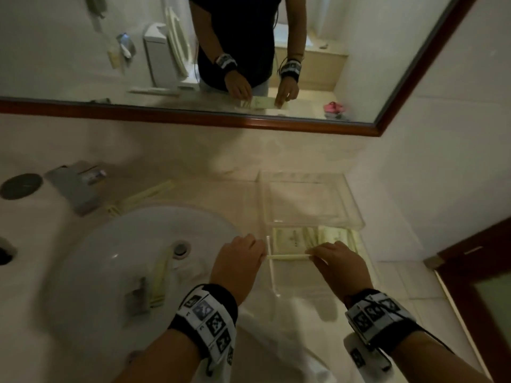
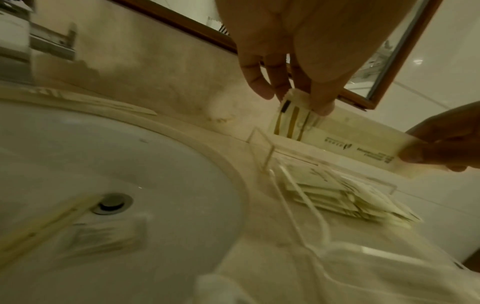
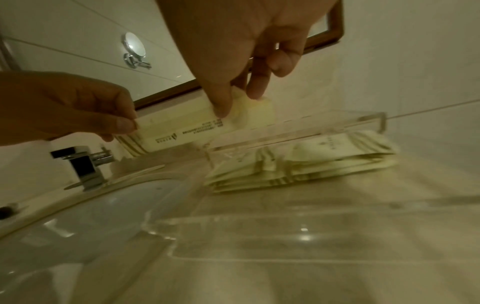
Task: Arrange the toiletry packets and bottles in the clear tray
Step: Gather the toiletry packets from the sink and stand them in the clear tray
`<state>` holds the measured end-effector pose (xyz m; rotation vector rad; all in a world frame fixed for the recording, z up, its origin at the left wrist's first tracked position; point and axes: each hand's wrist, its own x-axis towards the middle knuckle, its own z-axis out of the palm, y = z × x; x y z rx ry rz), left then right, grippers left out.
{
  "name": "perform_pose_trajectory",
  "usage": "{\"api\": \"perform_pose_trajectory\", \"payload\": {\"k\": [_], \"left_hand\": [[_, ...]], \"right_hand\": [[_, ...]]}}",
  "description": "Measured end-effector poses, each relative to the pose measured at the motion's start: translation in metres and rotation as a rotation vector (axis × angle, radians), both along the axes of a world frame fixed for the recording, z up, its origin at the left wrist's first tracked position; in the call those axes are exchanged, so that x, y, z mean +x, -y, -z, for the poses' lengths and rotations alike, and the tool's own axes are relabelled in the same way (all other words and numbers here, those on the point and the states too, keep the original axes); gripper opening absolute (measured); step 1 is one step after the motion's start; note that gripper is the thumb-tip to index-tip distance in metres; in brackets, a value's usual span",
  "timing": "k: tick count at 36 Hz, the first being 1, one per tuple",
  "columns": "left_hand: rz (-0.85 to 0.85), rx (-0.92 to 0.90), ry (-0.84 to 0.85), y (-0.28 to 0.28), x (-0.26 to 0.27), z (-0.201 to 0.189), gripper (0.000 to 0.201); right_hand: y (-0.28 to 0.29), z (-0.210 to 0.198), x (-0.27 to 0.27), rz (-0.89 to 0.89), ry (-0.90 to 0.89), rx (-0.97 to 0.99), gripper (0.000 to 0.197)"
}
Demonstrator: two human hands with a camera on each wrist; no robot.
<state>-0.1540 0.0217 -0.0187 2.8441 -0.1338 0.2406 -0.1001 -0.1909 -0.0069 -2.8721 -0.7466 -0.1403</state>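
Wristbands [image 1: 206, 319], black with white printed squares, one on each forearm, nearest the camera. Beyond them, left hand [image 1: 237, 261] and right hand [image 1: 341, 265], held level over the bench [image 1: 193, 194] near its front edge, right of the sink [image 1: 124, 261].

Long packet [image 1: 287, 256]: cream, narrow, printed with small dark text, stretched crosswise between the two hands and off the bench. Left grip: thumb and fingertips [image 2: 322, 107] pinching the striped end of the packet [image 2: 293, 121]. Right grip: thumb and fingers [image 3: 221, 102] pinching the opposite end of the packet [image 3: 182, 131]; the little finger lifted clear.

Clear tray [image 1: 309, 200]: acrylic, rectangular, toward the right end of the bench beside the wall, with a low divider across it. Stack of flat packets [image 1: 293, 239]: cream, lying in the nearer compartment just under and beyond the held packet; seen from the left wrist as an untidy pile [image 2: 345, 197]. Thin white stick [image 1: 269, 261] lying along the tray's left side; what it is cannot be told.

Sink: white oval bowl, metal drain [image 1: 180, 249] at centre. Tap [image 3: 85, 164]: square, chrome, at the sink's back edge. Long cream packets [image 1: 146, 194] lying on the bench behind the sink.

Mirror [image 1: 276, 125]: wood-framed, on the back wall, farthest.
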Motion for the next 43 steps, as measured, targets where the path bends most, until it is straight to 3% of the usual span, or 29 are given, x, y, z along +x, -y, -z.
{"api": "perform_pose_trajectory", "payload": {"k": [6, 9, 12, 14, 19, 22, 26, 31, 35, 37, 43], "left_hand": [[0.032, 0.047, -0.006, 0.062, 0.023, 0.008, 0.014], [0.035, 0.078, -0.149, 0.079, 0.029, 0.017, 0.011], [-0.002, 0.094, -0.232, 0.089, 0.030, 0.027, 0.028], [0.007, 0.064, -0.318, 0.094, 0.029, 0.027, 0.014], [0.042, 0.138, -0.426, 0.095, 0.030, 0.034, 0.015], [0.031, 0.100, -0.431, 0.096, 0.035, 0.052, 0.040], [0.069, 0.112, -0.389, 0.098, 0.038, 0.049, 0.019], [0.095, 0.100, -0.328, 0.094, 0.045, 0.063, 0.043], [0.102, 0.063, -0.319, 0.091, 0.043, 0.059, 0.034], [0.104, -0.003, -0.378, 0.089, 0.041, 0.054, 0.016], [0.112, -0.037, -0.430, 0.084, 0.039, 0.048, 0.029]], "right_hand": [[0.058, 0.011, 0.018, 0.040, 0.004, 0.047, 0.024], [0.073, 0.025, 0.025, 0.063, -0.029, 0.095, 0.025], [0.081, 0.039, 0.027, 0.061, -0.058, 0.090, 0.023], [0.082, 0.043, 0.028, 0.046, -0.079, 0.073, 0.025], [0.077, 0.057, 0.031, 0.064, -0.145, -0.016, 0.035], [0.073, 0.068, 0.033, 0.116, -0.206, -0.037, 0.038], [0.068, 0.072, 0.035, 0.191, -0.233, -0.061, 0.041], [0.067, 0.079, 0.036, 0.255, -0.248, -0.057, 0.039], [0.070, 0.075, 0.036, 0.280, -0.289, -0.093, 0.008], [0.071, 0.071, 0.035, 0.292, -0.365, -0.118, 0.015], [0.067, 0.054, 0.027, 0.315, -0.417, -0.094, 0.021]]}}
